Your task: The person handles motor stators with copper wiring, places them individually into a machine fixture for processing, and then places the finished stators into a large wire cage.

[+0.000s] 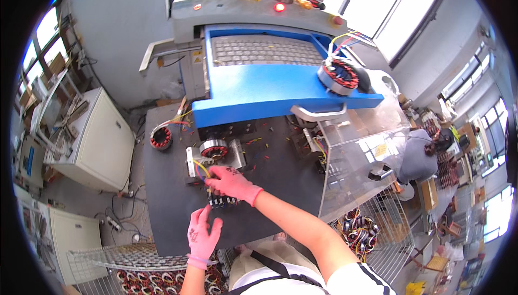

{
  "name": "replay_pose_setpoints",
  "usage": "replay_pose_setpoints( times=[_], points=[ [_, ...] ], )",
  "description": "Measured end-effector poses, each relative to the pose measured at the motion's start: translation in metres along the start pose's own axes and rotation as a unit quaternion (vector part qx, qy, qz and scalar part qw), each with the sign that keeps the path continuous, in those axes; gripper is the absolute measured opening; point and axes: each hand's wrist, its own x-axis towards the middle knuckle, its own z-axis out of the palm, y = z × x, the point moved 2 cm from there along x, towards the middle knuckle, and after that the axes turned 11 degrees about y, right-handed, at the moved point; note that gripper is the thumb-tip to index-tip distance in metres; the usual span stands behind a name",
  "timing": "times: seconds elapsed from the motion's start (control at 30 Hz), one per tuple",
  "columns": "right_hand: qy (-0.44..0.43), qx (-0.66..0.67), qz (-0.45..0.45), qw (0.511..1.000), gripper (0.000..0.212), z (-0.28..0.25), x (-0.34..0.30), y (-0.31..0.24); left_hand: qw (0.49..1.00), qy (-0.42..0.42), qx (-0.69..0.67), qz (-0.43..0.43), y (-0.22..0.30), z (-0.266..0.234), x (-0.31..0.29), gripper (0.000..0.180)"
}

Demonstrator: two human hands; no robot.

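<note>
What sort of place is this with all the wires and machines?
Probably a factory workshop for electric motor parts. A red-wound stator sits in a metal fixture near the pink-gloved right hand, a wire basket holds many wound parts, and a machine's red light glows.

The single view rides on the head of the worker (283, 276), facing ahead and steeply down over the worktop (270, 198). It has the left hand (203, 237) and right hand (232, 183) fairly near below it, the drawer (264, 83) farther ahead, and, fisheye-wide, the room curving round both sides.
</note>
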Motion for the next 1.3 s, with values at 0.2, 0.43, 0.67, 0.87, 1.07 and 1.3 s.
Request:
replay_pose_setpoints(
  times=[0.2, 0.43, 0.67, 0.87, 1.07, 1.3],
  points=[
    [0.029, -0.026, -0.011, 0.999, 0.012, 0.008, -0.006, 0.029, 0.979, -0.042, 0.195, 0.048, -0.038, 0.033, -0.016, 0.066],
    [0.028, 0.005, 0.012, 1.0, 0.008, 0.011, 0.003, 0.055, 0.969, -0.021, 0.232, 0.086, -0.046, 0.033, -0.023, 0.064],
    [0.038, -0.051, -0.028, 0.998, 0.009, 0.013, 0.004, 0.058, 0.965, -0.037, 0.247, 0.083, -0.049, 0.039, -0.024, 0.063],
    [0.059, -0.113, -0.046, 0.991, 0.013, 0.019, 0.005, 0.053, 0.963, -0.029, 0.25, 0.093, -0.046, 0.036, -0.022, 0.061],
    [0.086, -0.166, -0.082, 0.979, 0.018, 0.03, -0.006, 0.03, 0.99, 0.007, 0.135, 0.041, -0.062, 0.037, -0.029, 0.073],
    [0.116, -0.162, -0.119, 0.973, 0.025, -0.047, -0.132, -0.055, 0.998, -0.006, 0.056, -0.016, -0.078, 0.046, -0.03, 0.079]
  ],
)
